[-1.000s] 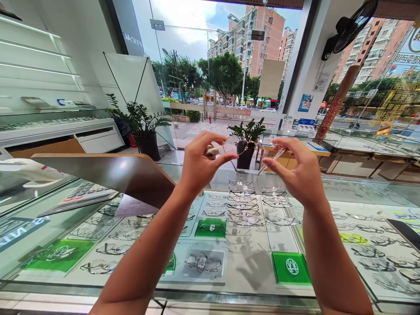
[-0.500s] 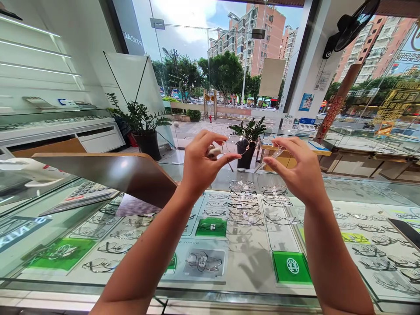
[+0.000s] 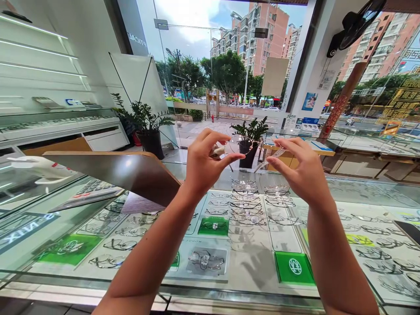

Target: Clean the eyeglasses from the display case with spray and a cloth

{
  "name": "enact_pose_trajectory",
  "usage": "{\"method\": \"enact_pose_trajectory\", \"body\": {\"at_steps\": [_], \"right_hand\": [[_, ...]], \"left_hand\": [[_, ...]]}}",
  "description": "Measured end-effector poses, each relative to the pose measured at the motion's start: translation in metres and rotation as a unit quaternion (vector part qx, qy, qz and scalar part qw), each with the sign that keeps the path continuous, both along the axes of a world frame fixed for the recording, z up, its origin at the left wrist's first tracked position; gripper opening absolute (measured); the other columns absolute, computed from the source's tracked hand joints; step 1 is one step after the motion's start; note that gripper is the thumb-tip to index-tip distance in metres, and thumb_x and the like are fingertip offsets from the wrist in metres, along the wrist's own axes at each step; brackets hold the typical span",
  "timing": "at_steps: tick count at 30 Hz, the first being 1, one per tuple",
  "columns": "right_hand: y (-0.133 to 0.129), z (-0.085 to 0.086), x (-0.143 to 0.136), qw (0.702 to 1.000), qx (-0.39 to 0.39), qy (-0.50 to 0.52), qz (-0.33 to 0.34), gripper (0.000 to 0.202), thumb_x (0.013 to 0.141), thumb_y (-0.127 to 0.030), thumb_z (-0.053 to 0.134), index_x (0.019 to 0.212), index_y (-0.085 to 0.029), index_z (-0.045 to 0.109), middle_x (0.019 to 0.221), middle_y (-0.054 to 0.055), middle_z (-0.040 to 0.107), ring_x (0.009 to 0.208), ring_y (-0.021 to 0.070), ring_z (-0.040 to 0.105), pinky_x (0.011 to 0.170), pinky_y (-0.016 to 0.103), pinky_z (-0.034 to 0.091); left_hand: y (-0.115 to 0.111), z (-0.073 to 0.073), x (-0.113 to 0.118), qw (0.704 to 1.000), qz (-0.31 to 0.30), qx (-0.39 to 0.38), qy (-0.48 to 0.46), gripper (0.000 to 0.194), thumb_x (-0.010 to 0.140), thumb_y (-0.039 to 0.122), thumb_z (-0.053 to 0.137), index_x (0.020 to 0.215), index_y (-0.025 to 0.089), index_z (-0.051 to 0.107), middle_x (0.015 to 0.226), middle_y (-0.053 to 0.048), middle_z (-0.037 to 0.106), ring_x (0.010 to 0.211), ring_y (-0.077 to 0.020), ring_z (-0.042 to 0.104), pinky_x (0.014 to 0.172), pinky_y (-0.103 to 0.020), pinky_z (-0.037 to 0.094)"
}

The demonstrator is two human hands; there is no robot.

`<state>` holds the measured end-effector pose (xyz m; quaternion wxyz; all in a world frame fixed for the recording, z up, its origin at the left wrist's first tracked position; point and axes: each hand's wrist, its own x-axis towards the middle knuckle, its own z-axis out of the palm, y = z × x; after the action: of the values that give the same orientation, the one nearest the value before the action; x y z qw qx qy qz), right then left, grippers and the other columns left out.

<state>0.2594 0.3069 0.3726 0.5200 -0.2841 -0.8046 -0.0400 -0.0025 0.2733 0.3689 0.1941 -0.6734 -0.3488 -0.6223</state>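
A pair of thin-rimmed eyeglasses (image 3: 240, 143) hangs in the air above the glass counter, held between my two hands. My left hand (image 3: 206, 157) pinches it at the left, thumb and fingers by the rim of one round lens. A small off-white item (image 3: 218, 151) shows inside that hand's curled fingers; its kind is unclear. On the other side, my right hand (image 3: 297, 168) grips the glasses with thumb and fingertips, by a clear part and a temple. Beneath both hands, rows of eyeglass frames (image 3: 247, 204) lie in the display counter (image 3: 249, 245).
To the left, a brown-edged mirror or panel (image 3: 114, 173) leans over the counter near a calculator (image 3: 87, 194) and a white device (image 3: 41, 168). Green cards (image 3: 293, 267) lie among the frames. A dark phone-like object (image 3: 408, 232) is at right. Potted plants (image 3: 152, 142) stand beyond.
The whole view has shifted slightly, so everything appears a little further right. Both hands keep the same hold on the eyeglasses.
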Motion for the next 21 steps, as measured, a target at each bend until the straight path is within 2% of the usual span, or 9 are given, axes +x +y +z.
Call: {"method": "enact_pose_trajectory", "body": {"at_steps": [14, 21], "right_hand": [[0.0027, 0.0000, 0.0020, 1.000, -0.014, -0.006, 0.003, 0.043, 0.096, -0.058, 0.072, 0.127, -0.028, 0.072, 0.121, 0.010, 0.075, 0.115, 0.0319, 0.069, 0.102, 0.052, 0.054], [0.0033, 0.0001, 0.0018, 1.000, -0.012, 0.006, 0.000, 0.043, 0.095, -0.056, 0.074, 0.127, -0.028, 0.072, 0.123, 0.010, 0.074, 0.117, 0.0319, 0.069, 0.104, 0.053, 0.054]], "left_hand": [[-0.0007, -0.0008, 0.0004, 1.000, 0.003, 0.002, 0.011, 0.043, 0.080, 0.059, 0.087, 0.097, 0.021, 0.074, 0.089, -0.003, 0.069, 0.076, -0.0141, 0.063, 0.062, -0.025, 0.051], [0.0007, -0.0022, 0.0009, 1.000, 0.009, 0.014, 0.015, 0.043, 0.080, 0.057, 0.088, 0.101, 0.022, 0.075, 0.093, -0.003, 0.069, 0.071, -0.0121, 0.060, 0.060, -0.025, 0.049]]}}
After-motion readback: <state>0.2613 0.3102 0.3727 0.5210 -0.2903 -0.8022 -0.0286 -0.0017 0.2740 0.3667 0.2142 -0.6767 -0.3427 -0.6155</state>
